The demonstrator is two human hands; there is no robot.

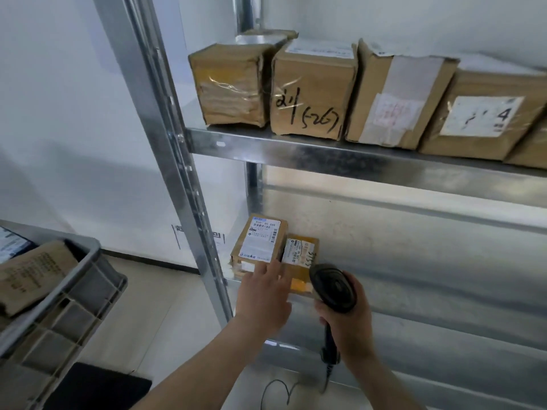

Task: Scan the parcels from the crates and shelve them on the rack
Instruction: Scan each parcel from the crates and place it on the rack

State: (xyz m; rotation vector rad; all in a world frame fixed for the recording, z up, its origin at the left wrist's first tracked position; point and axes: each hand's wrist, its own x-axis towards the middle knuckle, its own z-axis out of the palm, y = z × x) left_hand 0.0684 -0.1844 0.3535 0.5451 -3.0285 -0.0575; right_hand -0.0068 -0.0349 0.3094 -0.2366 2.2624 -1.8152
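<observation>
**A:** What does the head view show at this moment?

**B:** A person stands at a metal rack. The left hand reaches to the lower shelf, fingers straight and slightly apart, their tips touching the near edge of a small labelled parcel. A second small parcel lies just right of those fingertips, touching the first. The right hand is curled around the handle of a black barcode scanner, whose head sits just right of the left fingers and close to the second parcel.

**A:** Which step is this?

**B:** It looks like shelving: the parcel is already on the shelf, and the flat hand seems to be pushing or settling it in place. I cannot tell if it has been scanned.

**A:** What would come next?

**B:** Probably drawing the left hand away and turning to the crate for another parcel, with the scanner kept in the right hand.

**A:** And the containers?

**B:** A grey plastic crate stands well left of both hands. It holds a brown printed package and, behind that, something with a blue-and-white label. The upper shelf, above the fingers, carries a row of taped cardboard boxes side by side.
</observation>
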